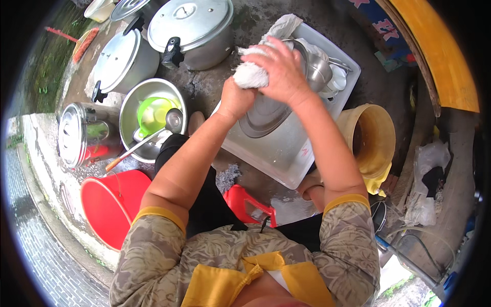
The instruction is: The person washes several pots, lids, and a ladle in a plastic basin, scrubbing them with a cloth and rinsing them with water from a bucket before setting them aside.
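Above a white plastic tub, both hands work on a bunched white cloth. My left hand grips its lower end in a fist. Around its upper side curls my right hand, fingers partly spread and slightly blurred. A round metal lid lies tilted in the tub beneath my hands. Beyond my right hand a stainless steel bowl, a white bowl and more white cloth lie at the tub's far end. My hands and the cloth hide part of the pile.
Large lidded aluminium pots stand at the upper left. A steel basin holds a green strainer-like item and a ladle. A red bucket is at lower left, a beige bucket right of the tub.
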A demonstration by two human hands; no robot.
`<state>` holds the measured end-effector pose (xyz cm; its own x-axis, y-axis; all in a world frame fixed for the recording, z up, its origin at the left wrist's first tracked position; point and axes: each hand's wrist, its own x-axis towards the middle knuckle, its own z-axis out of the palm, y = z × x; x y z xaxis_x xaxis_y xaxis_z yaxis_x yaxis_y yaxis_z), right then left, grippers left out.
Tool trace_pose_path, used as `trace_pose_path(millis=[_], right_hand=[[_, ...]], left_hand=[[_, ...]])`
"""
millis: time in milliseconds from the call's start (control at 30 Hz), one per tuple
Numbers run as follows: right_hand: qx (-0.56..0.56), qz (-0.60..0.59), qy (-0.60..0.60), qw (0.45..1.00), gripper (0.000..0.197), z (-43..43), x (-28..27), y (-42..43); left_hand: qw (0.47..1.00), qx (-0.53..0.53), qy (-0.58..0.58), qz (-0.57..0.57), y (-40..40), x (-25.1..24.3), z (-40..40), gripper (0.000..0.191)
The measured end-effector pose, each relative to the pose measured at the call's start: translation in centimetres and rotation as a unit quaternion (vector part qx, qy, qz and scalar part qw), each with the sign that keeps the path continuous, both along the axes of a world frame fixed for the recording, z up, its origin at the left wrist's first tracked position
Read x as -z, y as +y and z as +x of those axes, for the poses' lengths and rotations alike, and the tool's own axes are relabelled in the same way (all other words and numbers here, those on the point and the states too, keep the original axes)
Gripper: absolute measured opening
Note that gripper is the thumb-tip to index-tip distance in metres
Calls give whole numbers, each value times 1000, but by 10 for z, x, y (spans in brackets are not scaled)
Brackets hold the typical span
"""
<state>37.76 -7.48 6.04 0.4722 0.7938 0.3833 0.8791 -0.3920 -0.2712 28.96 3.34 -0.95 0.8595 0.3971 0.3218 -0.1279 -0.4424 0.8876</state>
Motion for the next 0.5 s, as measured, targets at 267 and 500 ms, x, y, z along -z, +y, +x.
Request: trace_pose_path(millis=[267,500], right_hand=[[176,168,493,835,47,116,28,-119],[245,265,464,809,41,84,51,-140]], left_hand=[[984,78,65,-143,13,-54,-26,40],[988,89,121,36,30,-36,-18,27]])
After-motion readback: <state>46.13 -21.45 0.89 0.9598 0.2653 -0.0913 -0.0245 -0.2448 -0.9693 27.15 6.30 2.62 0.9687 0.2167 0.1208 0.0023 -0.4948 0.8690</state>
